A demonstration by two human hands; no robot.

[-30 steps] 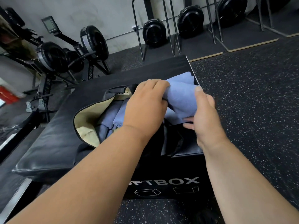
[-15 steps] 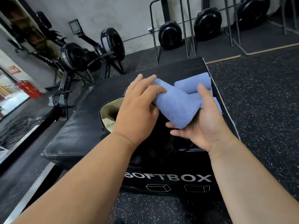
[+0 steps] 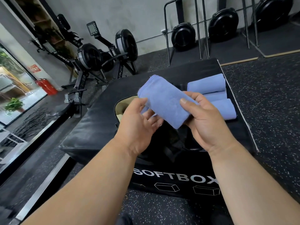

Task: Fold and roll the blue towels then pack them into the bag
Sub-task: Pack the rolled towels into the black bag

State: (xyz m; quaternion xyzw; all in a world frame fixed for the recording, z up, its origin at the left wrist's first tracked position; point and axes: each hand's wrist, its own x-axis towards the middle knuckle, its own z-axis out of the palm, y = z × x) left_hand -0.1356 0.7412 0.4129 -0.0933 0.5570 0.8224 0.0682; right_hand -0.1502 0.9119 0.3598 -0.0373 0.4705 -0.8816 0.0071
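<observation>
Terrycloth blue roll (image 3: 164, 101): right hand (image 3: 206, 125) grips; left hand (image 3: 139, 125) cups loosely.

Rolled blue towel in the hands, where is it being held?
The right hand grips the rolled towel around its near end; the left hand's fingers touch it from below.

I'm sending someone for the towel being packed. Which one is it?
On the black soft box, above the open bag, the rolled blue towel is held by the right hand. Unlike the three rolls lying behind, it's lifted.
</observation>
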